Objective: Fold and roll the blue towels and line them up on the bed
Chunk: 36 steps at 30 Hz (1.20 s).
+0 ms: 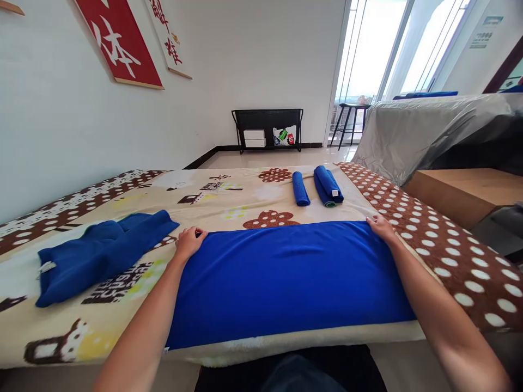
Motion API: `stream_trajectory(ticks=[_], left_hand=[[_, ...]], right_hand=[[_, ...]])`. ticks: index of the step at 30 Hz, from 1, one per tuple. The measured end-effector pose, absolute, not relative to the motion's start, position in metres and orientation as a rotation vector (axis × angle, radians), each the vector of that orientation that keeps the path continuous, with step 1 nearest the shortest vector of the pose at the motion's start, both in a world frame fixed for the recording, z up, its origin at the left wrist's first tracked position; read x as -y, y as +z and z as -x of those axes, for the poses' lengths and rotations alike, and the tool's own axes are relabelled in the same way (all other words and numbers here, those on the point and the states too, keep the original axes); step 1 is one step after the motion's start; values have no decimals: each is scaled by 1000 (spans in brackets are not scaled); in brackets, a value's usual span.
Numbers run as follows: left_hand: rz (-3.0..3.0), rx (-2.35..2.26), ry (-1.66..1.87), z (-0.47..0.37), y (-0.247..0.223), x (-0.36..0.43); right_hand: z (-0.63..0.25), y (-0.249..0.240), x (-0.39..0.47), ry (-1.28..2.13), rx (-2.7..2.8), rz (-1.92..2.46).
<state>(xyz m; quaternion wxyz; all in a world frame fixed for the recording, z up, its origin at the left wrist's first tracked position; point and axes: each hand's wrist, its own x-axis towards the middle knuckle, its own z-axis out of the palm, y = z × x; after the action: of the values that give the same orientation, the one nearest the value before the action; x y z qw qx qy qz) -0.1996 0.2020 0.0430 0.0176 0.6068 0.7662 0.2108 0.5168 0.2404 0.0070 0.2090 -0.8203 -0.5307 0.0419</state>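
Note:
A blue cloth [286,277] lies spread out along the near edge of the patterned blanket, with a few light creases. At its far left corner my left hand [190,243] pinches the edge, fingers closed. My right hand [381,227] is closed on the far right corner. To the left lies a rumpled blue cloth [102,253] with a white tag, touched by neither hand. Beyond the spread cloth are a thin blue roll [300,189] and a thicker blue roll [328,186] with a white label, side by side.
The patterned blanket [196,209] has a brown dotted border. At the right stand a wooden box-like piece [461,190] and furniture under a plastic sheet [400,130]. A black rack [267,118] is by the far wall, a stool [350,122] near the window.

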Motion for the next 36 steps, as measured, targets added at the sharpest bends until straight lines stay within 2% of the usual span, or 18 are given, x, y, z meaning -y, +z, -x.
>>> stream_trajectory(ticks=[4,10,17,25,31,36], left_hand=[[-2033,-2169,632,213,39,-205],[-2101,-1980,585,241,47,-208],[-2070,-2006,566,244,47,-214],[-2029,-2163,677,246,53,-224],[-2020,-2256,719,249,56,-236],[-2058,-2317,570,247,42,-242]], right_hand=[[-533,-3,-253,240,1587,2303],[-564,-8,-249,362,1861,2092],[-563,-7,-252,256,2023,1968],[-555,9,-269,-58,1935,1911],[-544,11,-286,-149,1859,1948],[-532,-6,-287,-107,1844,2024]])
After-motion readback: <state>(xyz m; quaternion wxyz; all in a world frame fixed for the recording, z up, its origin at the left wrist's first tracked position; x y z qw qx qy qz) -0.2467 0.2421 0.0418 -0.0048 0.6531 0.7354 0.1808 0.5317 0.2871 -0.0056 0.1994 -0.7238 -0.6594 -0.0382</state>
